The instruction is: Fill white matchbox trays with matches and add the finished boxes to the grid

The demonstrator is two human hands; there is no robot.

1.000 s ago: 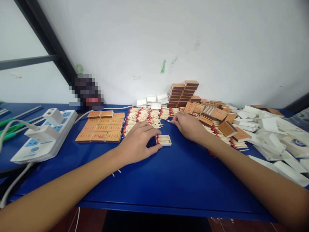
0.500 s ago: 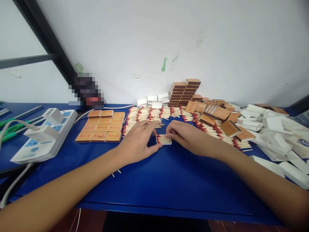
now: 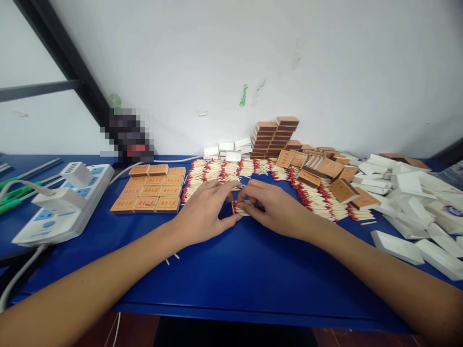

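A small white matchbox tray (image 3: 247, 215) lies on the blue table in front of me, filled with red-headed matches (image 3: 238, 209). My left hand (image 3: 202, 207) grips its left end between thumb and fingers. With thumb and fingertips together, my right hand (image 3: 271, 207) reaches over the tray and pinches at the match heads. It covers much of the tray's right part. Just beyond both hands spread rows of loose matches (image 3: 220, 169). To the left of my left hand, filled-looking orange matchboxes (image 3: 150, 190) sit side by side in a block.
Brown-sided matchbox sleeves (image 3: 271, 140) are stacked by the wall, with more sleeves (image 3: 329, 168) heaped to their right. White trays (image 3: 408, 193) pile up at the far right; several others (image 3: 227, 147) stand at the back. A power strip (image 3: 68, 207) with plugs lies left.
My right hand has moved left over the tray, its fingertips now at the match heads near the left end. My left hand keeps its hold. The view has shifted slightly.
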